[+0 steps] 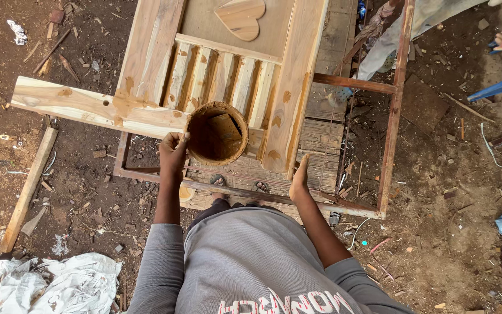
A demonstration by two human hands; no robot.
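While the left hand (pixel 172 152) grips the rim of the round brown glue-smeared tub (pixel 217 134) on the slatted pale wooden door panel (pixel 228 75), the right hand (pixel 299 179) rests open; a loose grip might tip the tub.

One view only, from the person's head, looking almost straight down past a grey shirt (pixel 251 261) to the ground. It sits close above both forearms, so the left hand (pixel 172 154) and right hand (pixel 299 177) fall mid-frame, with a wooden panel (pixel 286 87) on a metal frame (pixel 391 128) beyond them.
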